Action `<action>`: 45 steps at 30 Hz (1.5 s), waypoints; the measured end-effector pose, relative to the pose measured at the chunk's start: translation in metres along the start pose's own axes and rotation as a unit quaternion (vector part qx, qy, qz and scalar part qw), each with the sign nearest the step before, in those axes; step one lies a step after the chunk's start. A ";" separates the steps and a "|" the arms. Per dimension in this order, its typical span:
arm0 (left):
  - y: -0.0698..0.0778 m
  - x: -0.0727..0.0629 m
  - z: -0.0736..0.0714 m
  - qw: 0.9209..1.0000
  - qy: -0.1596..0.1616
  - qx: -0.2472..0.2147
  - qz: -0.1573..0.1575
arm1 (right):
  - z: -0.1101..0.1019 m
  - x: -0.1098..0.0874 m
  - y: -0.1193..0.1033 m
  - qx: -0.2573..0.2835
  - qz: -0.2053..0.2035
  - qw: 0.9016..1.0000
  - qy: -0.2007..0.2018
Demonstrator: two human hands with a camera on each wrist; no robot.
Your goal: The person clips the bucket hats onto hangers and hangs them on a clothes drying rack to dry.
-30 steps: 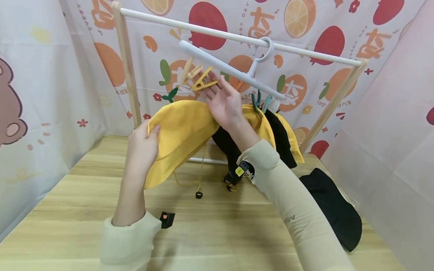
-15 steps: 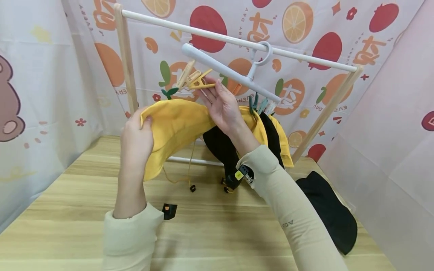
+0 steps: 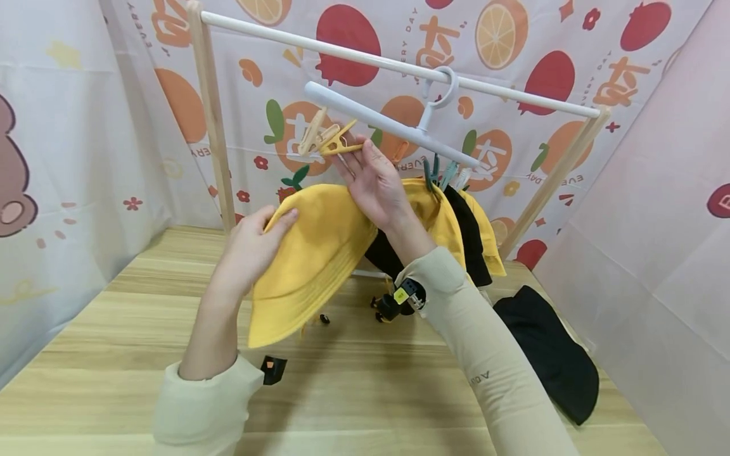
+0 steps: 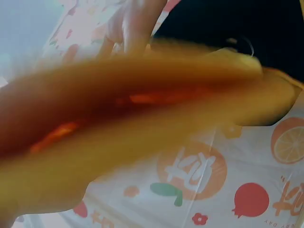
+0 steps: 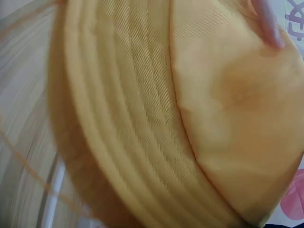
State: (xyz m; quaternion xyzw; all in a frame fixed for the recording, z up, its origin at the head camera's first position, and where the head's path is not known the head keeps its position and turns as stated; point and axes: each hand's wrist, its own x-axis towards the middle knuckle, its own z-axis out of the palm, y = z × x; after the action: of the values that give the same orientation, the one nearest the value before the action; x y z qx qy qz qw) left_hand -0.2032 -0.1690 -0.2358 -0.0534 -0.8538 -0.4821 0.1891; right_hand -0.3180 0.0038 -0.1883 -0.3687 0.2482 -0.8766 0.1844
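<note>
My left hand [image 3: 253, 250] grips a yellow bucket hat [image 3: 313, 237] by its crown, thumb on the near side. The brim slants down toward the table. My right hand [image 3: 373, 180] is palm up, its fingers reaching behind a yellow clip [image 3: 340, 142] below the hanger; the thumb tip lies by one leg, whose two legs are spread. A beige clip [image 3: 312, 133] hangs just left of it. In the left wrist view the hat [image 4: 142, 104] is blurred; in the right wrist view its stitched brim [image 5: 133, 118] fills much of the frame.
A pale hanger [image 3: 388, 120] hangs from the white rail [image 3: 353, 54] of a wooden stand. Right of my hand, green clips [image 3: 432, 171] hold yellow and black hats [image 3: 470, 234]. Another black hat [image 3: 550, 354] lies on the table [image 3: 353, 405] at right.
The yellow hat first lifts and shifts left, then comes down and right, its brim now hanging lower. My right thumb has come closer to the clip's leg.
</note>
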 end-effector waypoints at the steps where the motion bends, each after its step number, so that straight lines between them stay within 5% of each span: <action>1: 0.001 0.001 0.001 1.000 0.001 0.001 0.004 | 0.000 0.000 0.000 0.004 -0.003 1.000 0.008; 7: 0.005 0.000 0.005 0.998 0.050 0.034 0.018 | -0.003 -0.001 0.001 0.003 -0.010 0.998 0.064; 11: 0.010 0.000 0.009 0.996 0.067 0.047 0.039 | -0.004 -0.001 0.000 -0.006 0.004 0.998 0.066; 25: 0.025 0.009 0.015 0.994 0.071 0.075 0.044 | 0.000 0.007 0.004 -0.133 -0.019 0.980 0.145; 36: 0.052 0.021 0.029 0.977 0.103 0.160 0.097 | 0.007 0.017 0.007 -0.191 -0.074 0.956 0.209; 45: 0.056 0.030 0.036 0.967 0.097 0.206 0.116 | 0.008 0.017 0.005 -0.202 -0.068 0.953 0.215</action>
State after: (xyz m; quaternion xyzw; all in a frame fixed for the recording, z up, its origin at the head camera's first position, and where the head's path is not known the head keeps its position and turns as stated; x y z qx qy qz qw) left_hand -0.2259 -0.1113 -0.1962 -0.0648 -0.9003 -0.2732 0.3325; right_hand -0.3229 -0.0109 -0.1770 -0.2167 0.4283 -0.8772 -0.0119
